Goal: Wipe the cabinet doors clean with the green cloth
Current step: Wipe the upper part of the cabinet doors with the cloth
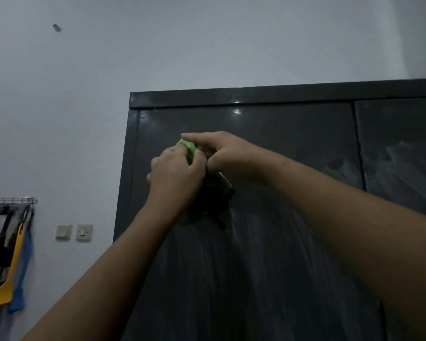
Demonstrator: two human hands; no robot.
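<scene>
Left hand (176, 178), fingers curled, grips the green cloth (188, 147). Right hand (228, 156) pinches it, forefinger stretched over the top. The cloth is bunched between both hands, near the upper left corner of the streaked left cabinet door (268, 242).

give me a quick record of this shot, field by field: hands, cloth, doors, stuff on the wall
left hand: grips the green cloth, fingers curled round it
right hand: holds the same cloth, index finger stretched over its top
green cloth: bunched between both hands, in front of the left door; contact with it cannot be told
left door: dark, glossy, pale streaks below the hands
right door: dark, smeared with pale streaks
wall switches: two, left of the cabinet
rack: far left, yellow spatula hanging
</scene>
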